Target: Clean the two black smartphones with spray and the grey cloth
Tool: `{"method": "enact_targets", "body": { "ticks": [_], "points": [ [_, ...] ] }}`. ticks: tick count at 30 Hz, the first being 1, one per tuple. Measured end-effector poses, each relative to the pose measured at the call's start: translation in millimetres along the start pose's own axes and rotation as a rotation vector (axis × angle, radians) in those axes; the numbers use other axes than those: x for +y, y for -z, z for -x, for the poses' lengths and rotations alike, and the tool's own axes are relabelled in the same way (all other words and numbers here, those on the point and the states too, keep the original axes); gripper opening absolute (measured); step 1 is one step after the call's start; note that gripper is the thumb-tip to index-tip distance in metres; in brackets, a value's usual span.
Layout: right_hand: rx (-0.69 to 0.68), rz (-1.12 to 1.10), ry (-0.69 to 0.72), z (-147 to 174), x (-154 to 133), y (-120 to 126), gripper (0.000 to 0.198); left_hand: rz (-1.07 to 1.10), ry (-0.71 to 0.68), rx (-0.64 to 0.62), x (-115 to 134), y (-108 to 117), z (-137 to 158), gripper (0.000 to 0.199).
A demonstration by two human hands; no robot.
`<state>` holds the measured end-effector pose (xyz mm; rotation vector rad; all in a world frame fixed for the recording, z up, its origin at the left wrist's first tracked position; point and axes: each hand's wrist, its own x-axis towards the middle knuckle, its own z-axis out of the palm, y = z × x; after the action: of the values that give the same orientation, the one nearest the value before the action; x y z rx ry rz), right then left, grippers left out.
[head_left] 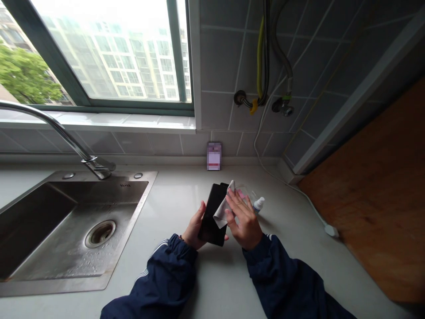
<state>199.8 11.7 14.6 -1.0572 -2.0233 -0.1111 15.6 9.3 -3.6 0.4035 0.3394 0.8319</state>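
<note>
My left hand grips a black phone from below and the left side, its thumb along the edge. The phone is tilted above the counter, dark face up. My right hand holds a light grey cloth against the phone's right part, fingers stretched over the fabric. The cloth and fingers hide part of the phone. Just beyond my right hand stands a small bottle with a white top, partly covered by the hand. Something clear with pink lies behind my fingers, mostly hidden.
A steel sink with a curved faucet lies to the left. A small upright device with a blurred screen leans at the wall. A white cable runs to a plug on the right, near a wooden panel.
</note>
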Motion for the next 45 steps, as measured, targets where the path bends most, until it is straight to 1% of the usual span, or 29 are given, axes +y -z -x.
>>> {"method": "enact_targets", "body": {
  "ticks": [5, 11, 13, 16, 18, 20, 22, 24, 26, 30, 32, 33, 35, 37, 38, 41, 45],
  "points": [
    [-0.007, -0.057, 0.002, 0.5, 0.0, 1.9, 0.052, 0.059, -0.045, -0.088, 5.5, -7.4, 0.7, 0.077],
    [-0.040, -0.080, -0.003, 0.8, -0.3, 4.4, 0.051, 0.055, -0.032, -0.105, 8.5, -11.2, 1.0, 0.082],
    [-0.051, -0.054, -0.015, 1.1, 0.8, 3.5, 0.050, 0.036, -0.020, -0.079, 6.9, -11.4, 0.2, 0.082],
    [-0.093, -0.004, -0.033, 1.6, 2.1, 1.1, 0.052, -0.022, 0.008, 0.006, 0.0, -13.0, -1.3, 0.076],
    [-0.151, 0.025, -0.031, 2.1, 2.0, -0.6, 0.057, -0.079, 0.022, 0.064, -6.8, -14.4, -2.4, 0.072],
    [-0.216, 0.049, -0.017, 2.9, 0.9, -2.0, 0.066, -0.142, 0.036, 0.092, -13.4, -15.1, -3.6, 0.071],
    [-0.264, 0.066, 0.002, 4.0, -1.0, -3.2, 0.073, -0.217, -0.023, 0.089, -18.2, -14.6, -5.2, 0.067],
    [-0.298, 0.074, 0.018, 5.3, -3.2, -4.0, 0.077, -0.310, -0.170, 0.084, -20.8, -13.3, -6.8, 0.062],
    [-0.324, 0.073, 0.034, 6.3, -5.5, -4.3, 0.079, -0.399, -0.276, 0.083, -21.8, -12.0, -7.8, 0.061],
    [-0.356, 0.061, 0.062, 6.3, -8.1, -3.8, 0.079, -0.504, -0.315, 0.083, -22.8, -8.8, -7.3, 0.061],
    [-0.348, 0.059, 0.060, 5.6, -7.7, -3.6, 0.078, -0.491, -0.311, 0.106, -22.7, -6.8, -6.0, 0.063],
    [-0.338, 0.060, 0.053, 5.2, -7.0, -3.5, 0.078, -0.465, -0.277, 0.117, -22.4, -5.9, -5.2, 0.065],
    [-0.311, 0.068, 0.031, 4.4, -5.2, -3.7, 0.077, -0.395, -0.164, 0.123, -20.7, -5.3, -3.5, 0.071],
    [-0.284, 0.078, 0.003, 3.8, -3.2, -4.1, 0.077, -0.323, -0.100, 0.097, -17.6, -6.7, -2.1, 0.076],
    [-0.271, 0.083, -0.009, 3.6, -2.3, -4.3, 0.076, -0.290, -0.109, 0.077, -15.6, -8.2, -1.6, 0.077],
    [-0.248, 0.081, -0.031, 3.6, -1.0, -5.3, 0.074, -0.207, -0.203, 0.026, -9.4, -14.2, -0.8, 0.079],
    [-0.245, 0.043, -0.011, 4.8, -1.3, -6.8, 0.070, -0.122, -0.221, 0.031, -3.8, -20.5, -0.8, 0.080]
  ]
}}
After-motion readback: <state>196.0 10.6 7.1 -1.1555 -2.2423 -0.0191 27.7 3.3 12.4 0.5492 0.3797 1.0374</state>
